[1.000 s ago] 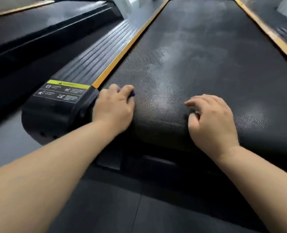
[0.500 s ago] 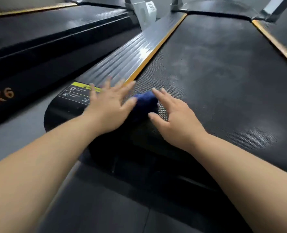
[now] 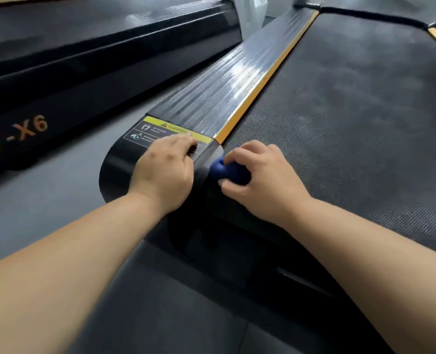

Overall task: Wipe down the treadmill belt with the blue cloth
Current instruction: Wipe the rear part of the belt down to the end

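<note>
The black textured treadmill belt [image 3: 352,111] fills the right half of the view, with dull smears on its surface. A bunched blue cloth [image 3: 224,169] lies at the belt's near left corner. My right hand [image 3: 260,180] is closed over the cloth, fingers curled around it. My left hand [image 3: 165,167] rests on the black end cap of the left side rail, over the warning sticker [image 3: 158,131], fingers curled and nothing visibly in it.
A ribbed grey side rail [image 3: 224,83] with an orange strip [image 3: 265,83] runs along the belt's left edge. A second black treadmill marked "T-X6" [image 3: 84,72] stands to the left across a strip of grey floor [image 3: 45,200]. Dark rubber flooring [image 3: 186,302] lies below.
The cloth passed from under my left hand to my right hand, which came across from the belt's right side. My left hand moved off the belt onto the rail's end cap.
</note>
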Demonstrator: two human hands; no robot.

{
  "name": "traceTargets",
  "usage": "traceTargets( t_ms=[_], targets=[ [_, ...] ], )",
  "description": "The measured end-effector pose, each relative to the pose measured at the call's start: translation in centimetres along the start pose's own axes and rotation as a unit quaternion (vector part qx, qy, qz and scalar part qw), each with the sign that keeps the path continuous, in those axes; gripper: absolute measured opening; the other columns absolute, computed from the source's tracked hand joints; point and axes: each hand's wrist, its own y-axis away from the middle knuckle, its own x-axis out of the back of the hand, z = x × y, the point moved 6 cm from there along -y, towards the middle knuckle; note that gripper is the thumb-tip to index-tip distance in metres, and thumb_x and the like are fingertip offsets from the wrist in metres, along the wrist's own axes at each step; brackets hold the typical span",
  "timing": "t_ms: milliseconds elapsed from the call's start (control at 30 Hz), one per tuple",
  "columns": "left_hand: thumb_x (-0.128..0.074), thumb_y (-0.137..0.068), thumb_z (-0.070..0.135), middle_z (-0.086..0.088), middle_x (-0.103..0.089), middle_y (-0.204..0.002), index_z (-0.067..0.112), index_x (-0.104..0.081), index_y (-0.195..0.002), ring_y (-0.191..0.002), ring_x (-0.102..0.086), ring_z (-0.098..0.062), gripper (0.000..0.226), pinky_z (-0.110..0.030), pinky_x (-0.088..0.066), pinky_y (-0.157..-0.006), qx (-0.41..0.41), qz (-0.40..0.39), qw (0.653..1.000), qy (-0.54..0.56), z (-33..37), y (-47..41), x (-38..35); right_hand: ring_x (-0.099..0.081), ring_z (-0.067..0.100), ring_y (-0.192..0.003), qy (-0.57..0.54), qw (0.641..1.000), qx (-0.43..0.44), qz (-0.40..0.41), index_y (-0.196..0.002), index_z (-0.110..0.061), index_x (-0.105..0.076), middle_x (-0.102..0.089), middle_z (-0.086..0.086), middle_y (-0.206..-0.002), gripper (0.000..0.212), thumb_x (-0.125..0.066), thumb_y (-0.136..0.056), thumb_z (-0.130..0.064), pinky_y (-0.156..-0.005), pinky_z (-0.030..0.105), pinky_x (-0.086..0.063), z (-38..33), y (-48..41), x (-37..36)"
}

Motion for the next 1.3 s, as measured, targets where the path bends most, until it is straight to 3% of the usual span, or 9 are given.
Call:
traceTargets(
  t_ms=[100, 200, 267, 467, 700, 933, 1100, 1200, 1300],
  targets=[
    [-0.029, -0.080, 0.022, -0.001, -0.053, -0.136, 0.014, -0.058, -0.125, -0.126, -0.044, -0.022, 0.055, -0.030, -0.031, -0.105, 0.003, -0.006, 1.000, -0.007, 0.1, -0.1, -0.1, -0.043, 0.026, -0.103, 0.063, 0.998, -0.008, -0.025, -0.111, -0.031, -0.058, -0.051, 0.000, -0.115, 0.031, -0.062, -0.081, -0.040, -0.087, 0.037, -0.043, 1.8, -3.2, 0.0],
    [-0.028, -0.081, 0.023, 0.000, -0.054, -0.133, 0.016, -0.058, -0.123, -0.121, -0.046, -0.024, 0.052, -0.036, -0.037, -0.099, 0.011, -0.015, 1.000, -0.019, 0.2, 0.0, -0.3, -0.043, 0.034, -0.112, 0.074, 0.984, -0.165, 0.008, -0.118, -0.031, -0.056, -0.049, 0.008, -0.119, 0.033, -0.059, -0.087, -0.038, -0.093, 0.038, -0.039, 6.9, -6.6, 0.9],
    [-0.028, -0.081, 0.024, 0.000, -0.056, -0.128, 0.016, -0.057, -0.121, -0.116, -0.047, -0.026, 0.050, -0.038, -0.039, -0.095, 0.002, -0.023, 0.999, -0.033, 0.2, -0.3, -0.4, -0.044, 0.032, -0.112, 0.040, 0.978, -0.204, 0.019, -0.119, -0.031, -0.056, -0.049, 0.006, -0.118, 0.034, -0.058, -0.087, -0.039, -0.093, 0.039, -0.040, 7.7, -7.3, 0.8],
    [-0.029, -0.080, 0.023, -0.003, -0.055, -0.131, 0.014, -0.057, -0.123, -0.118, -0.046, -0.028, 0.052, -0.038, -0.037, -0.099, -0.004, -0.013, 0.999, -0.039, 0.0, -0.2, -0.5, -0.051, 0.018, -0.093, -0.037, 0.999, -0.025, -0.027, -0.103, -0.032, -0.063, -0.055, -0.003, -0.101, 0.026, -0.066, -0.077, -0.033, -0.080, 0.030, -0.043, 2.3, -3.1, -0.1],
    [-0.029, -0.080, 0.022, -0.004, -0.055, -0.133, 0.012, -0.058, -0.124, -0.120, -0.046, -0.029, 0.054, -0.039, -0.036, -0.101, -0.004, -0.003, 0.999, -0.046, 0.2, 0.0, -0.5, -0.043, 0.030, -0.116, 0.027, 0.973, -0.227, 0.030, -0.118, -0.032, -0.061, -0.051, 0.002, -0.124, 0.033, -0.051, -0.087, -0.029, -0.091, 0.034, -0.040, 8.0, -10.3, -1.1],
    [-0.024, -0.078, 0.027, -0.009, -0.061, -0.124, 0.008, -0.062, -0.117, -0.111, -0.052, -0.035, 0.058, -0.042, -0.041, -0.097, -0.036, 0.020, 0.997, -0.058, 0.3, -0.1, -0.7, -0.054, 0.019, -0.108, -0.018, 0.995, -0.090, -0.025, -0.110, -0.036, -0.067, -0.059, -0.010, -0.113, 0.035, -0.057, -0.078, -0.025, -0.093, 0.033, -0.046, 3.9, -6.0, -1.0],
    [-0.032, -0.078, 0.021, -0.007, -0.057, -0.130, 0.011, -0.060, -0.121, -0.115, -0.048, -0.035, 0.052, -0.042, -0.038, -0.100, -0.009, 0.011, 0.998, -0.055, 0.4, -0.1, -0.4, -0.054, 0.025, -0.112, 0.027, 0.955, -0.297, 0.001, -0.111, -0.029, -0.066, -0.062, -0.002, -0.116, 0.035, -0.054, -0.078, -0.026, -0.086, 0.031, -0.046, 9.0, -10.5, 0.7],
    [-0.031, -0.078, 0.023, -0.005, -0.056, -0.132, 0.012, -0.060, -0.122, -0.118, -0.046, -0.034, 0.053, -0.042, -0.036, -0.101, -0.002, -0.003, 0.999, -0.053, 0.6, 0.0, -0.3, -0.053, 0.026, -0.109, 0.021, 0.962, -0.270, -0.019, -0.107, -0.030, -0.067, -0.061, 0.000, -0.112, 0.035, -0.051, -0.079, -0.018, -0.087, 0.032, -0.049, 7.8, -9.0, 0.3],
    [-0.030, -0.078, 0.023, -0.004, -0.055, -0.133, 0.014, -0.059, -0.123, -0.120, -0.045, -0.032, 0.054, -0.041, -0.036, -0.102, -0.003, -0.003, 0.999, -0.049, 0.5, 0.0, -0.2, -0.052, 0.023, -0.105, 0.008, 0.989, -0.149, -0.012, -0.110, -0.033, -0.065, -0.059, -0.002, -0.112, 0.034, -0.057, -0.080, -0.019, -0.086, 0.032, -0.047, 4.3, -2.8, 0.9]
  ],
)
